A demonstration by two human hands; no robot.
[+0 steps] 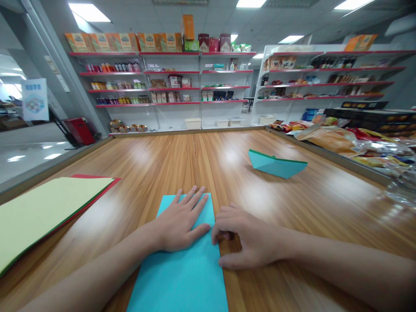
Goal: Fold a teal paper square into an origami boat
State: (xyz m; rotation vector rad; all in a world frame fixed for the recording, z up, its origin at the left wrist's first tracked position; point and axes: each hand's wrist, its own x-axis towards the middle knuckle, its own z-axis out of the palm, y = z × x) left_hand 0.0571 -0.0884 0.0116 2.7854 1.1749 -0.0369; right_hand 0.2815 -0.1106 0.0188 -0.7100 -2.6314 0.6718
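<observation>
A folded teal sheet of paper (pixel 182 273) lies on the wooden table (pixel 136 173) right in front of me. My left hand (pixel 180 221) rests flat on its upper part, fingers stretched out and spread. My right hand (pixel 243 238) sits at the sheet's right edge with its fingers curled, the fingertips pressing on that edge. A folded teal paper boat (pixel 276 164) sits farther back on the table to the right, apart from both hands.
A stack of coloured sheets (pixel 42 208), yellow on top with red and green beneath, lies at the left. Snack bags (pixel 334 138) pile along the table's right side. Store shelves (pixel 169 86) with goods stand behind the table.
</observation>
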